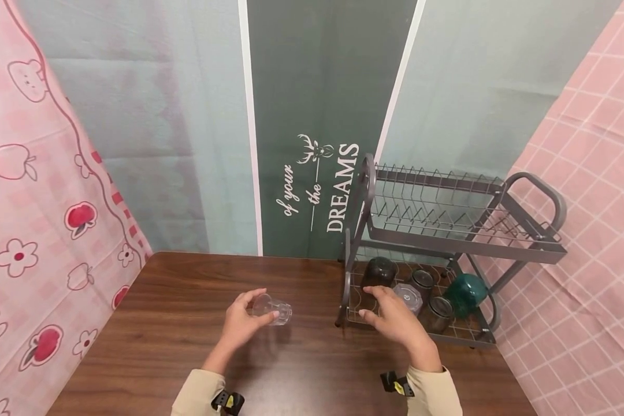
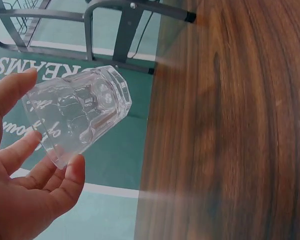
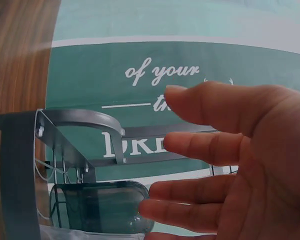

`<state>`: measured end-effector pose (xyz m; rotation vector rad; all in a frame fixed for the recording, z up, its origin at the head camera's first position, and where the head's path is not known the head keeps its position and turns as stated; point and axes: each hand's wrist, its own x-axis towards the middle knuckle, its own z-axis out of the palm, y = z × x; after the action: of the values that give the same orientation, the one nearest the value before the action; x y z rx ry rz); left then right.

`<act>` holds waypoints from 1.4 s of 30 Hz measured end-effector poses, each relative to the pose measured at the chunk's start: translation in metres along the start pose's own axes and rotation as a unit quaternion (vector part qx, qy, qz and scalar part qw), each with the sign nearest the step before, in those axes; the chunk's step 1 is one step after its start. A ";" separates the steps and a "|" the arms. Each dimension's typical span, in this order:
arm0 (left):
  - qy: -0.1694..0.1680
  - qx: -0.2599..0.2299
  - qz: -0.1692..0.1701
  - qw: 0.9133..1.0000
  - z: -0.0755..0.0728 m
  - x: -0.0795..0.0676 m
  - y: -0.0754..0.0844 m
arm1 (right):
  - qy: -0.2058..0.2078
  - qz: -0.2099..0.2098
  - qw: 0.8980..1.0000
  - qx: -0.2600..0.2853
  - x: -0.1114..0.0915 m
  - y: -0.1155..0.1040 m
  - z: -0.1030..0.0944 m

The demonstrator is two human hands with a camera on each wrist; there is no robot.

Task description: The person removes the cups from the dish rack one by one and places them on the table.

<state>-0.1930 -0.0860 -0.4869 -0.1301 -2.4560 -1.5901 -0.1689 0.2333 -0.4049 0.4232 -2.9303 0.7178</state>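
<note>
My left hand grips a clear drinking glass by its rim end, with the thumb on one side and the fingers on the other. In the left wrist view the glass is tipped on its side, its faceted base pointing away from the palm. Over the left front of the rack's lower tier is my right hand, fingers spread apart from the thumb and nothing between them. A dark glass stands just past its fingers in the right wrist view.
A grey two-tier dish rack stands on the right of the wooden table. Its lower tier holds several upturned glasses, among them a clear one and a teal one. Printed curtains hang behind and at both sides.
</note>
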 end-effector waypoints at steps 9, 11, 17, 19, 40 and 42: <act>0.011 0.055 0.000 0.998 -0.009 0.005 -0.013 | -0.001 0.005 0.999 -0.037 0.007 0.003 -0.008; 0.012 0.069 0.001 0.998 -0.012 0.006 -0.015 | 0.006 0.002 0.999 -0.046 0.009 0.005 -0.009; 0.016 0.105 0.015 0.994 -0.019 0.012 -0.021 | 0.029 0.006 0.997 -0.077 0.017 0.013 -0.011; 0.019 0.115 0.019 0.993 -0.022 0.013 -0.024 | 0.030 0.012 0.996 -0.086 0.019 0.014 -0.012; 0.025 0.171 -0.016 0.985 -0.041 0.024 -0.041 | 0.061 0.023 0.990 -0.126 0.035 0.030 -0.017; 0.025 0.180 -0.015 0.983 -0.043 0.025 -0.043 | 0.060 0.025 0.990 -0.124 0.037 0.031 -0.017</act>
<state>-0.2197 -0.1440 -0.5025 0.0041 -2.6658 -1.1171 -0.2125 0.2591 -0.3974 0.2736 -2.8737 0.3602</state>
